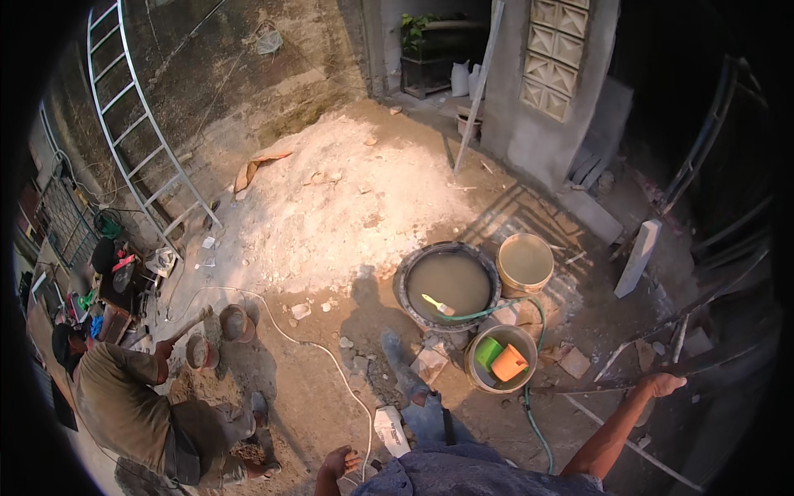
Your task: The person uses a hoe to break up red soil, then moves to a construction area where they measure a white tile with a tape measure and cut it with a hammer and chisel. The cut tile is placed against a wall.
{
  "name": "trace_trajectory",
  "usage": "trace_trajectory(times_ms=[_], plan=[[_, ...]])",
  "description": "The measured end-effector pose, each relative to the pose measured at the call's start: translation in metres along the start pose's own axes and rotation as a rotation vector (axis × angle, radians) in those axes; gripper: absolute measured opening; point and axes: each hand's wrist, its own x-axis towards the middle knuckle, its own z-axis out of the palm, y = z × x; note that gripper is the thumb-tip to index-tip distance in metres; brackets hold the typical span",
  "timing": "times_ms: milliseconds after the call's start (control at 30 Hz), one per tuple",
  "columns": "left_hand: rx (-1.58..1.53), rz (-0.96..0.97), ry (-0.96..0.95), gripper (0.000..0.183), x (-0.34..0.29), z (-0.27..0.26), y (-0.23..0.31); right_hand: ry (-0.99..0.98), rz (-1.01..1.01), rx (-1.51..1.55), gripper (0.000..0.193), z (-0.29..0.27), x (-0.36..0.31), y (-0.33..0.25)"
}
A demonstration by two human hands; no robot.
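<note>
My left hand (341, 461) hangs low beside my body, fingers loosely bent, with nothing visible in it. It is nearest to a white hose or cable and a whitish printed bag (390, 430) by my leg. My right hand (662, 384) reaches out to the right, fingers stretched and together, over a long dark bar (711, 364); whether it touches the bar is unclear. In front of me stand a round black tub (403, 289) of murky water with a brush (438, 304) at its surface, a full bucket (525, 263), and a bucket (478, 376) holding green and orange containers (509, 362).
A co-worker (124, 388) crouches at left, holding a tool by two mortar buckets (237, 324). A large sand heap (331, 198) lies ahead. A metal ladder (132, 124) leans on the wall. A green hose (542, 438) and broken bricks lie around the buckets.
</note>
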Motion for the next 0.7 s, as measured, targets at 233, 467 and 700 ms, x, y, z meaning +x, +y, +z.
trace_trajectory(times_ms=[233, 467, 700], plan=[[0.377, -0.098, 0.365, 0.048, 0.060, -0.100, 0.258, 0.343, 0.179, -0.119, 0.052, -0.016, 0.063, 0.100], [-0.057, 0.603, 0.406, 0.041, 0.182, -0.035, 0.541, 0.402, 0.271, -0.752, 0.049, 0.003, -0.064, 0.064], [0.725, 0.215, -0.100, 0.050, 0.318, 0.087, 0.740, -1.173, 0.666, -0.525, 0.043, 0.194, -0.646, 0.118]])
